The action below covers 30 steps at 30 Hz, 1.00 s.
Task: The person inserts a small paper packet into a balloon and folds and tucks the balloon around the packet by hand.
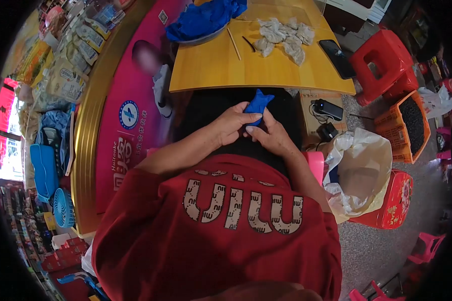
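Material (257, 104), blue and folded, points up over the lap (196, 108), at six o'clock from the desk (278, 75), pinched by the left hand (232, 122) at its nine o'clock and the right hand (273, 135) at four, probably so its folds hold tight.

A: What sort of place is this?
B: A small shop, it seems. Packets (89, 36) crowd the upper left of the frame, and rows of small goods (22, 215) fill the lower left.
A: Anything besides stock?
B: The pink panel (116, 93) left of centre, with its printed logo (129, 115) and lettering, looks like a branded counter front.
A: And the right side?
B: A red stool (397, 50) at upper right, a pink one (427, 248) lower down; both look like plain shop seating.
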### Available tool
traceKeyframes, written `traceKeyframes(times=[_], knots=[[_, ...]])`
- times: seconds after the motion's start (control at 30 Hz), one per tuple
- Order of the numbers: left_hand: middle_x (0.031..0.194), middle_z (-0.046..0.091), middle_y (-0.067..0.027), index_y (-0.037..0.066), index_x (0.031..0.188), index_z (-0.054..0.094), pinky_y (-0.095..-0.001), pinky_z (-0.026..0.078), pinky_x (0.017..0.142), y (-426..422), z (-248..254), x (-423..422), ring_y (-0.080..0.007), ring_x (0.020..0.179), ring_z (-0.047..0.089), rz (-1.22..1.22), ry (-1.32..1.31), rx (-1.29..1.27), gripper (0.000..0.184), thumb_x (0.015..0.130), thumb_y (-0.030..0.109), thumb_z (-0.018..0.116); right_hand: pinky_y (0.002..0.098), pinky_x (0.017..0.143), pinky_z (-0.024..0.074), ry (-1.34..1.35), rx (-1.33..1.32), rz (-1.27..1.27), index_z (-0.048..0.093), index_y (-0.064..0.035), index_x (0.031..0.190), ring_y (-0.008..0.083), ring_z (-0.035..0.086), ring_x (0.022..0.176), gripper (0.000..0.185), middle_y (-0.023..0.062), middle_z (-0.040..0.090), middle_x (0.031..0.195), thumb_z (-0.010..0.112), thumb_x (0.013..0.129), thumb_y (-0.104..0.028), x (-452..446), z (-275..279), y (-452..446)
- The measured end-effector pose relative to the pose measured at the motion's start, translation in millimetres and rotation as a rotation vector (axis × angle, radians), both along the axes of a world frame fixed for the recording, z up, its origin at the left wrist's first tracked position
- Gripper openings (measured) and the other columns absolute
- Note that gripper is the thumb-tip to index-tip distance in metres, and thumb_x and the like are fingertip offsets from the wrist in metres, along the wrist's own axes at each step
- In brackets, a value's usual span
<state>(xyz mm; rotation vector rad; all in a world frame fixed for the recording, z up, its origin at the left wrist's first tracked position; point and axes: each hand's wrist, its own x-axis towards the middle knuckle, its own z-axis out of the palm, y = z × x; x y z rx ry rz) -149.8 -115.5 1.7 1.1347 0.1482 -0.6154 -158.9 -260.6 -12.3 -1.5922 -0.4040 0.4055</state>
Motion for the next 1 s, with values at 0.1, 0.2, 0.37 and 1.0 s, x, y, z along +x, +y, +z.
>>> traceKeyframes(times=[0.1, 0.2, 0.37, 1.0], knots=[[0.072, 0.05, -0.0011, 0.007, 0.093, 0.045, -0.0187, 0.034, 0.043, 13, 19, 11, -0.0086, 0.055, 0.045, 0.001, -0.11, 0.136, 0.024, 0.072, 0.012, 0.057, 0.0207, 0.049, 0.0402, 0.076, 0.132, 0.03, 0.037, -0.0088, 0.114, 0.0086, 0.048, 0.053, 0.04, 0.0052, 0.054, 0.066, 0.05, 0.076, -0.011, 0, 8, -8], [0.076, 0.051, -0.004, 0.003, 0.107, 0.04, -0.0158, 0.036, 0.038, 47, 73, 29, -0.0079, 0.053, 0.047, -0.017, -0.257, 0.234, 0.043, 0.07, 0.012, 0.059, 0.0183, 0.047, 0.0371, 0.182, 0.216, -0.005, 0.046, -0.0062, 0.108, 0.008, 0.047, 0.052, 0.03, 0.0035, 0.05, 0.061, 0.046, 0.078, -0.011, 4, 7, -17], [0.082, 0.054, -0.0114, 0.006, 0.099, 0.044, -0.0205, 0.04, 0.045, 83, 60, 59, -0.0114, 0.056, 0.051, -0.308, -1.233, 1.611, 0.035, 0.069, 0.017, 0.059, 0.018, 0.047, 0.0378, 0.273, 0.262, -0.056, 0.05, -0.0019, 0.098, 0.0065, 0.045, 0.05, 0.022, 0.0028, 0.05, 0.062, 0.048, 0.077, -0.011, 7, -4, -12], [0.101, 0.045, -0.0104, 0.0, 0.114, 0.032, -0.0273, 0.04, 0.078, 4, 27, 2, -0.0168, 0.09, 0.047, -0.013, -0.374, 0.197, 0.047, 0.075, 0.01, 0.054, 0.0225, 0.071, 0.0388, 0.239, 0.568, -0.13, 0.052, -0.0017, 0.095, 0.0108, 0.049, 0.077, 0.022, 0.0027, 0.053, 0.081, 0.052, 0.077, -0.015, 13, -12, -14]])
